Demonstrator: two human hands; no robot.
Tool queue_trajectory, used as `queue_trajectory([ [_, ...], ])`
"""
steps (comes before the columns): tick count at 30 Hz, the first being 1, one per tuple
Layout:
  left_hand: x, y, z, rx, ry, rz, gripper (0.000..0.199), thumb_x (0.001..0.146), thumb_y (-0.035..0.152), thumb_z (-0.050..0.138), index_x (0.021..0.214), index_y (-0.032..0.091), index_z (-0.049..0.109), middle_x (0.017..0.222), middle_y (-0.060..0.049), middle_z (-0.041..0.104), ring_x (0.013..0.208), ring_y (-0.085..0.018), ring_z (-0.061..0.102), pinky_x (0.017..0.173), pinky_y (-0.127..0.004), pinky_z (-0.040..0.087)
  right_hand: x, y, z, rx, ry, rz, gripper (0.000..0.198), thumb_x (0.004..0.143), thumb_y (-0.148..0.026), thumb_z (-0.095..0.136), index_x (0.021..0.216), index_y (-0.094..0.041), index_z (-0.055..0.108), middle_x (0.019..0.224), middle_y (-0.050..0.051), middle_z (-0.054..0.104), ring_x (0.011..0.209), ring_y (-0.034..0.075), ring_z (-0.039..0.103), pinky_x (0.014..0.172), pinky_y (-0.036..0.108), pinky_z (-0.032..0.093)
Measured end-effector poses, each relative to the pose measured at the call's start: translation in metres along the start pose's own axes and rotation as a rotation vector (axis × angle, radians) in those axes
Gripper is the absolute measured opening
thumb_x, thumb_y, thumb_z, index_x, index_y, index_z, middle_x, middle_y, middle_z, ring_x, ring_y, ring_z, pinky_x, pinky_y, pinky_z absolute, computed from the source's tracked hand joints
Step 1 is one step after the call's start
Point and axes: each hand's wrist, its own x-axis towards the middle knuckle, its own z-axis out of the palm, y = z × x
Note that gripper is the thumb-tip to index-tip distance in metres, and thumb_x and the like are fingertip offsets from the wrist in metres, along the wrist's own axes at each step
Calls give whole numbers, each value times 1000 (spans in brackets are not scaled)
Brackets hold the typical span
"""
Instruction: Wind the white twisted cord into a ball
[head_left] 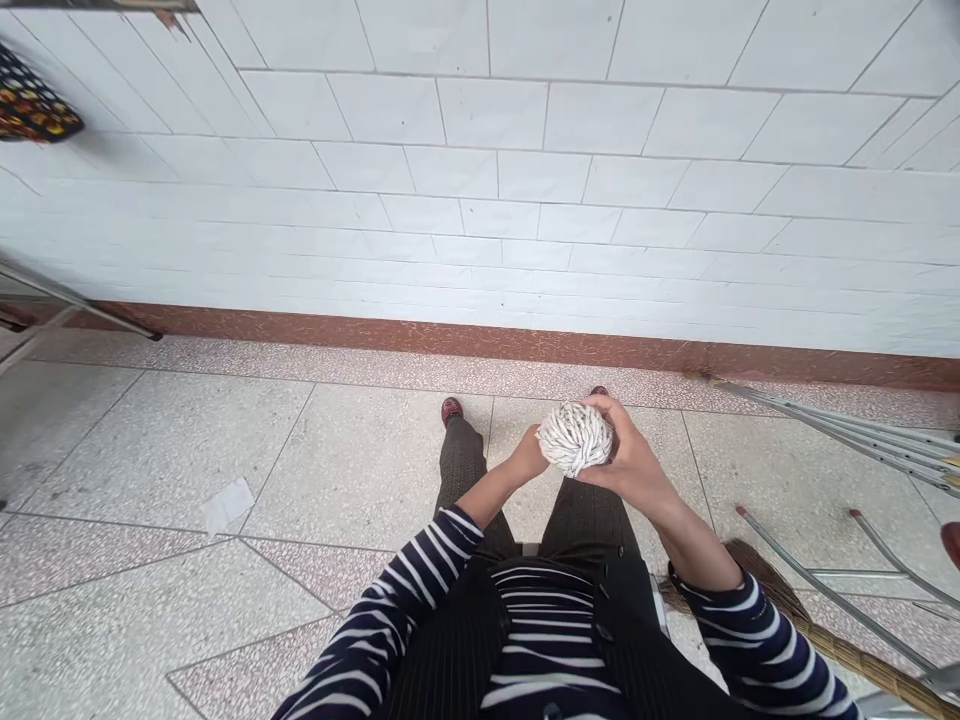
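Observation:
A rounded bundle of thick white twisted cord, with a few greyish specks, is held up in front of my thighs. My right hand curves round its right side, thumb and fingers apart on either side of it. At the lower left of the bundle is my left hand, closed against it, its fingers mostly hidden behind the cord. What lies underneath the bundle cannot be seen.
A white tiled wall rises ahead above a reddish-brown skirting. Metal legs stand at the left. A folded metal frame, a straw broom and a tubular metal frame are at the right. White paper lies on the floor.

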Motion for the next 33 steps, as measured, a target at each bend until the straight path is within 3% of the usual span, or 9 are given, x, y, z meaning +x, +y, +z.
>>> queue_trajectory([
  [4,-28,-17,0,159,-117,-119,38,96,35,50,70,14,67,73,-3,71,69,-14,61,76,-26,49,20,3,-34,-228,281,-41,76,57,-27,82,125,-26,46,125,8,54,110,30,55,85,40,49],
  [8,-55,-7,-5,495,-233,-136,33,97,28,48,70,16,64,66,1,66,59,-11,54,64,-21,40,50,49,-54,-408,477,40,75,57,-30,78,125,-23,46,128,13,48,113,34,51,87,45,48],
  [11,-54,17,-13,718,-205,80,32,100,29,45,81,17,68,72,-3,68,72,-16,61,73,-25,43,50,94,-31,-353,331,166,72,51,-24,76,119,-22,50,120,13,51,109,33,51,85,45,48],
  [14,-36,37,-27,817,-162,252,30,101,28,43,95,19,71,84,-6,72,84,-20,65,92,-33,44,25,118,8,-139,55,197,70,46,-19,74,112,-21,52,106,6,56,102,29,54,91,43,46],
  [17,-14,41,-43,767,-155,269,27,100,26,46,98,21,72,93,-6,75,89,-20,66,101,-34,41,-2,113,28,250,-221,260,75,49,-17,75,119,-24,49,107,2,59,97,23,58,90,37,46],
  [20,0,32,-50,628,-152,181,26,98,26,48,100,19,73,98,-5,75,92,-19,67,91,-29,45,-15,87,17,496,-270,253,82,47,-17,83,122,-28,50,116,2,61,105,23,60,92,35,47],
  [27,-2,6,-31,348,-178,-31,30,97,29,49,86,14,72,88,-3,73,85,-16,65,79,-23,45,8,27,-45,611,26,67,89,47,-34,91,126,-34,50,141,8,51,118,33,58,83,45,58],
  [30,-9,14,-24,257,-228,-39,30,97,29,47,84,14,70,85,-3,71,82,-15,65,79,-23,46,33,20,-54,415,207,21,79,57,-39,84,126,-32,46,132,8,54,107,30,61,71,42,59],
  [33,-13,32,-23,250,-252,-9,31,98,31,47,81,15,67,76,-2,69,73,-13,64,72,-22,45,54,38,-48,21,369,8,80,52,-34,86,121,-28,47,124,8,55,108,31,58,73,41,56],
])
